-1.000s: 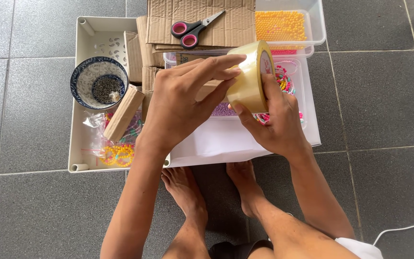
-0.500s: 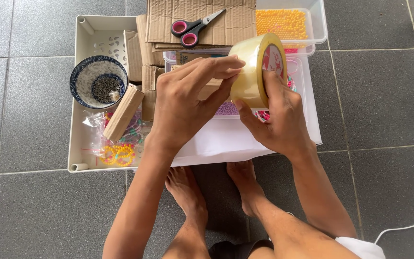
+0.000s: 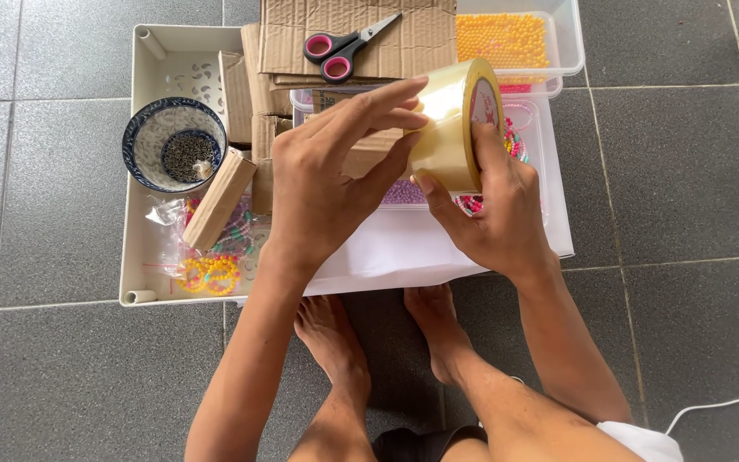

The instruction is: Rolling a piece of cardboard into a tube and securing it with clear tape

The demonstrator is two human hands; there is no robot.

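1. I see the right hand [image 3: 498, 214] gripping a roll of clear tape [image 3: 455, 124] from below, thumb on the roll's near face and fingers [image 3: 481, 141] wrapped up the far side.
2. The left hand [image 3: 327, 184] lies against the tape from the left, fingers [image 3: 387, 103] stretched flat over its outer surface, thumb pressed to the lower edge (so it is touching, though I cannot tell whether it pinches a loose end).
3. The tape is held on edge above a clear lidded box [image 3: 549, 171] of coloured beads.
4. Behind the tape lie cardboard pieces [image 3: 404, 38], with pink-handled scissors [image 3: 344, 47] on top.
5. Right of the scissors, behind the tape, sits a tub of orange beads [image 3: 506, 38].
6. Left of the tape, in a white tray [image 3: 143, 128], stand a blue-patterned bowl [image 3: 173, 145] and a small cardboard block [image 3: 220, 197].
7. Below the tape, bare feet [image 3: 387, 342] rest on the grey tiled floor [image 3: 70, 376].
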